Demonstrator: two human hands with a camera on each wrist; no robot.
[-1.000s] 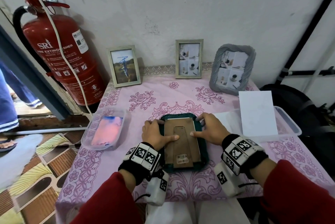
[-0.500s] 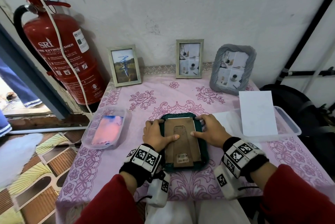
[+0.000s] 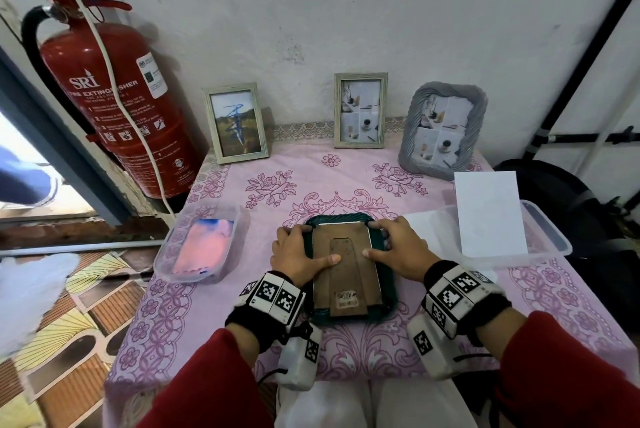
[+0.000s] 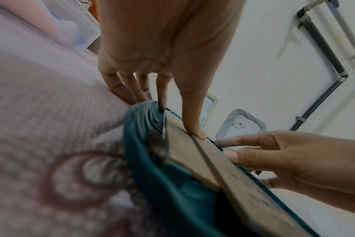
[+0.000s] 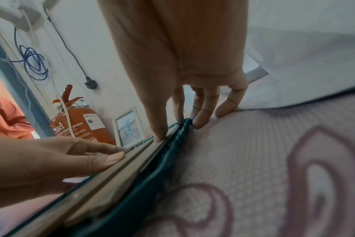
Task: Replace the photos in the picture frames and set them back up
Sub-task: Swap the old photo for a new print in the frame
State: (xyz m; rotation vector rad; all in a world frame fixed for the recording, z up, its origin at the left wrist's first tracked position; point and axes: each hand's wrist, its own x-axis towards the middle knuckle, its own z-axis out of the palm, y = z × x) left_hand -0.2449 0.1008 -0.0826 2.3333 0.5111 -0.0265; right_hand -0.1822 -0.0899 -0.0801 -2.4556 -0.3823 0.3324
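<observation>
A dark green ribbed picture frame (image 3: pixel 388 285) lies face down on the pink tablecloth, its brown backing board (image 3: pixel 346 275) with folded stand facing up. My left hand (image 3: pixel 301 247) rests on the frame's left side. Its thumb (image 4: pixel 192 125) presses on the backing and its fingertips sit at the top-left corner of the frame (image 4: pixel 172 184). My right hand (image 3: pixel 384 240) mirrors it on the right side. Its thumb (image 5: pixel 158 128) lies flat on the board and its fingers touch the top-right corner of the frame (image 5: pixel 152 184). The photo side is hidden.
Three frames stand along the wall: a pale one (image 3: pixel 237 122), another pale one (image 3: pixel 360 110) and a grey ribbed one (image 3: pixel 441 129). A clear tub (image 3: pixel 162 254) at left holds a pink-blue photo. A clear tub (image 3: pixel 550 240) at right holds white sheets (image 3: pixel 490 213). A red fire extinguisher (image 3: pixel 117 98) stands left.
Both hands and the green frame stay where they were. A person's legs seen through the doorway at left have moved off.
</observation>
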